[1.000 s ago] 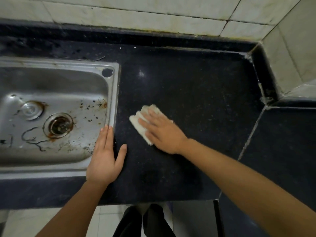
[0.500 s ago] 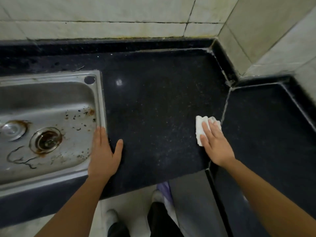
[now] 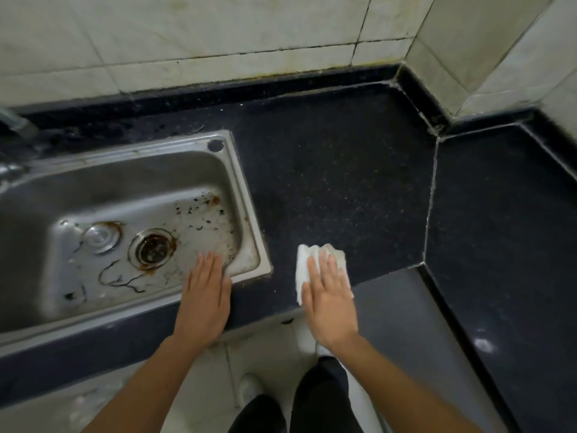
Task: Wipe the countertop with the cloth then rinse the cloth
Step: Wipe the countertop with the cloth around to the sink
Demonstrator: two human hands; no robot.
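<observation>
A white cloth [image 3: 303, 267] lies on the black speckled countertop [image 3: 337, 182] near its front edge. My right hand [image 3: 329, 295] presses flat on the cloth with straight fingers, covering most of it. My left hand [image 3: 204, 298] rests flat on the front right corner of the steel sink [image 3: 249, 220], its fingertips over the rim. The sink's basin is stained with rust around the drain [image 3: 152, 250].
A second black counter section [image 3: 505, 232] joins at the right along a pale seam. White tiled walls [image 3: 218, 32] close off the back and the right corner. A tap's base [image 3: 18, 123] shows at the far left. Below the counter are the floor and my legs.
My right hand has slid the cloth from the seam at the right back leftwards to the counter's front edge. The left hand has moved onto the sink's front right corner.
</observation>
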